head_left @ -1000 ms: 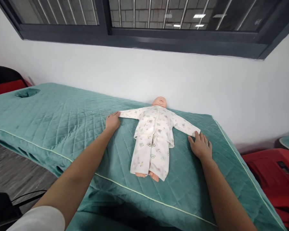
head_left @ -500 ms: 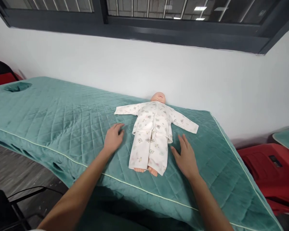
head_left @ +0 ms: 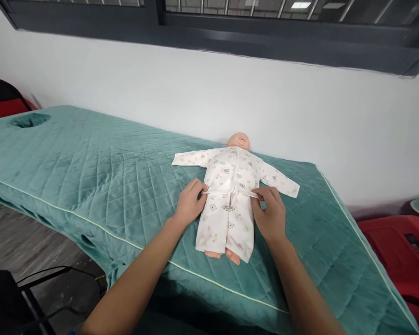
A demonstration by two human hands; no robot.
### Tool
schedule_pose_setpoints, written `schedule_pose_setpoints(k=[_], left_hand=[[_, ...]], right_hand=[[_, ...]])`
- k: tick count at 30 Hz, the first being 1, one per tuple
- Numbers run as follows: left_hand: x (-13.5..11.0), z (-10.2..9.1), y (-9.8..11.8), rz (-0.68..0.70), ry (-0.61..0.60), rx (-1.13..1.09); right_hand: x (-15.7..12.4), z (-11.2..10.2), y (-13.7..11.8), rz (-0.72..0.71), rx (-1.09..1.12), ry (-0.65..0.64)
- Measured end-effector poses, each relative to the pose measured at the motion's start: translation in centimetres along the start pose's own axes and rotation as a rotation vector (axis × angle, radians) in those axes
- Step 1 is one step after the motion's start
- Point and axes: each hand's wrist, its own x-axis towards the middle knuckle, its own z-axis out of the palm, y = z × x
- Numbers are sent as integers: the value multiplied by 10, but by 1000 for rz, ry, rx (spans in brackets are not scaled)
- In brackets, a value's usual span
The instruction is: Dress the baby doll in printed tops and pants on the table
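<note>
A baby doll (head_left: 239,140) lies on its back on a green quilted bed cover (head_left: 125,181), its head by the wall and its feet towards me. It wears a white printed long-sleeved baby shirt (head_left: 230,170) with both sleeves spread out, and matching trousers (head_left: 225,228); its toes show below the trouser legs. At the shirt's lower left corner, my left hand (head_left: 191,202) pinches the hem. My right hand (head_left: 270,211) pinches the hem at the lower right corner, fingers closed on the cloth.
A white wall (head_left: 153,88) with a dark window frame (head_left: 195,35) runs behind the bed. The cover has a round hole (head_left: 31,121) at the far left. Red plastic furniture (head_left: 398,256) stands beyond the right edge, and a black object with cables (head_left: 7,302) is at lower left.
Both hands have moved in from beside the doll and taken hold of the shirt's hem, one at each side. The view has shifted slightly.
</note>
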Motion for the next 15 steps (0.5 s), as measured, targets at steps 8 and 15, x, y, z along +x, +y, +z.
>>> schedule_pose_setpoints(k=[8,15], left_hand=[[-4,-4,5,48,-8,25],[-5,-5,6,37,-14,-19]], right_hand=[[-2,-2,-11,-39,6,-157],[25,12,-23,-144,-162,-203]])
